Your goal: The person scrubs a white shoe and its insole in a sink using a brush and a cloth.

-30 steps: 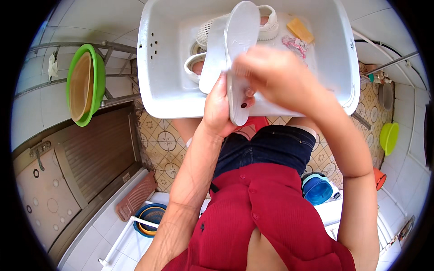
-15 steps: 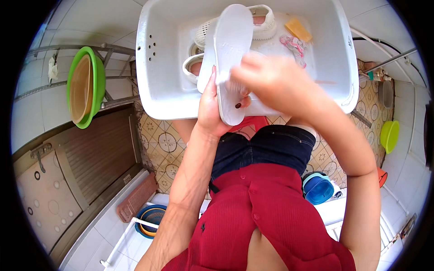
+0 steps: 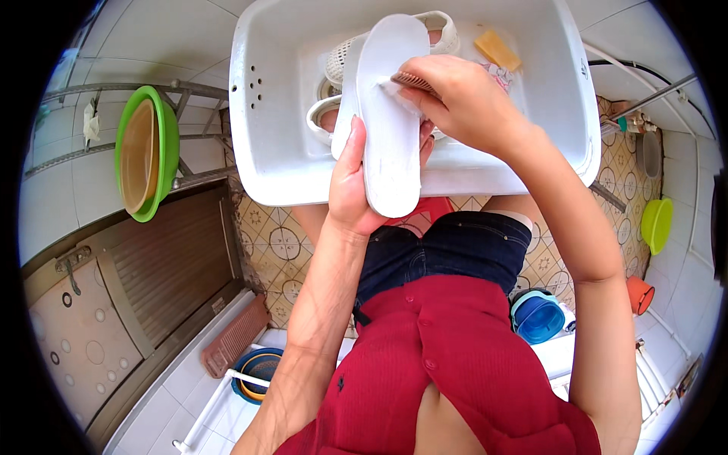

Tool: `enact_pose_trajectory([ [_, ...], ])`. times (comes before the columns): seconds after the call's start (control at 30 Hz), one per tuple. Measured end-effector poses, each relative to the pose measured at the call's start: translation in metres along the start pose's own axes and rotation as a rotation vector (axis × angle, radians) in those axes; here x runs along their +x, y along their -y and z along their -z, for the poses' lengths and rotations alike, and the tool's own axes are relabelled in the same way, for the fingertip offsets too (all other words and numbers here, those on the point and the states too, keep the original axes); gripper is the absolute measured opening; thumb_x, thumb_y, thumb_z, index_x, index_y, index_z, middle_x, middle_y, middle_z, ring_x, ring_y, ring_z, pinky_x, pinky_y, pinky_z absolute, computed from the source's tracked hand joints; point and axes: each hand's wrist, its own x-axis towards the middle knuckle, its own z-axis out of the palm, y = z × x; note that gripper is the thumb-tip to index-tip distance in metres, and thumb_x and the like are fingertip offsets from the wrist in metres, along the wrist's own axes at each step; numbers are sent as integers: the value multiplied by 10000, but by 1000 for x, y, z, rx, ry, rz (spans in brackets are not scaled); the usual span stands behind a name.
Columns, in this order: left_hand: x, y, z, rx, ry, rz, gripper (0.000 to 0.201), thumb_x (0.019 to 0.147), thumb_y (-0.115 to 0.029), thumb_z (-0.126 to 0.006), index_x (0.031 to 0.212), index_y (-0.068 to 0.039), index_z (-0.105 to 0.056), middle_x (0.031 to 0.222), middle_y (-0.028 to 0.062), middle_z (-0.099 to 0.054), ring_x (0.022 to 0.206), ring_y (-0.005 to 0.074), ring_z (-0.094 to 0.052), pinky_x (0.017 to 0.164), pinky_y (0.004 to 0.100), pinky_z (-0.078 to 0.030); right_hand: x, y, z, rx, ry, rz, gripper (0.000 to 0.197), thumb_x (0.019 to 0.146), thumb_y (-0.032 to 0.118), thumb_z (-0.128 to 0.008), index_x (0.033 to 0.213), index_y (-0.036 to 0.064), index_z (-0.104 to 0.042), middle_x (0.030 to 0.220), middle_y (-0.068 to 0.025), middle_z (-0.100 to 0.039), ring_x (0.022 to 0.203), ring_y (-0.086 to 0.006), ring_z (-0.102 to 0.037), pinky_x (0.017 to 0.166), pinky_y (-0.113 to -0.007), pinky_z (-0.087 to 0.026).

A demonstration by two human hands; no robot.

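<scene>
My left hand [image 3: 351, 189] is closed around the lower part of a white insole [image 3: 392, 152], thumb on its left edge and fingertips showing at the right. The insole stands tilted above the near rim of a white basin [image 3: 341, 196]. In my right hand [image 3: 462, 98] is a small brown brush [image 3: 415, 82], its bristles against the upper part of the insole. Whitish suds lie there. Another flat white piece [image 3: 346, 106] shows behind the insole. White perforated shoes [image 3: 331, 114] lie in the basin, partly hidden.
A yellow soap bar [image 3: 497, 50] and a crumpled pink-white cloth [image 3: 498, 74] lie in the basin. At left, a green basin [image 3: 171, 152] hangs by a metal rack [image 3: 199, 85]. Blue buckets [image 3: 537, 318], a lime-green bowl [image 3: 657, 226] and an orange pot [image 3: 640, 294] are to the right.
My right hand has moved up the insole with the brush, from its middle to its upper part. The insole has turned to face me more and sits slightly lower.
</scene>
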Motion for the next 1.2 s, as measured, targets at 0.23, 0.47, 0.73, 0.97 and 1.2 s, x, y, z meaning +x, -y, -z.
enact_pose_trajectory([
  [0.23,3,-1,-2,11,-82,-32,502,1006,-371,-266,1383,-46,-336,1326,132,-480,1198,285,-491,1035,427,-386,-26,30,-12,-38,183,105,170,730,68,-613,896,33,-607,833,-135,-643,771,-324,-635,702,-406,-523],
  [0.47,-1,-6,7,153,-258,-8,438,994,-318,-331,1329,-43,-392,1271,123,-514,1137,258,-535,1001,433,-424,-27,20,-24,82,227,71,142,755,133,-608,853,34,-638,813,-162,-637,774,-340,-627,679,-432,-507],
  [0.73,-11,-17,14,219,-168,123,486,917,-116,-423,1364,30,-301,1264,254,-477,1193,393,-481,1019,453,-422,-6,-48,-51,15,123,-145,176,829,172,-581,914,35,-651,813,-187,-637,772,-372,-614,685,-430,-494],
  [0.97,-24,-25,9,462,-231,126,515,874,-38,-411,1363,57,-278,1237,259,-502,1079,349,-580,908,416,-511,-13,-9,-45,80,271,-43,183,825,186,-604,894,21,-636,835,-192,-638,797,-367,-607,691,-433,-486],
  [1.2,-25,-21,3,406,-186,32,576,810,-11,-431,1360,62,-274,1233,279,-503,1078,349,-579,938,412,-489,-15,-35,-9,323,23,-368,388,856,294,-646,1123,15,-613,875,-104,-676,744,-185,-623,646,-320,-488],
])
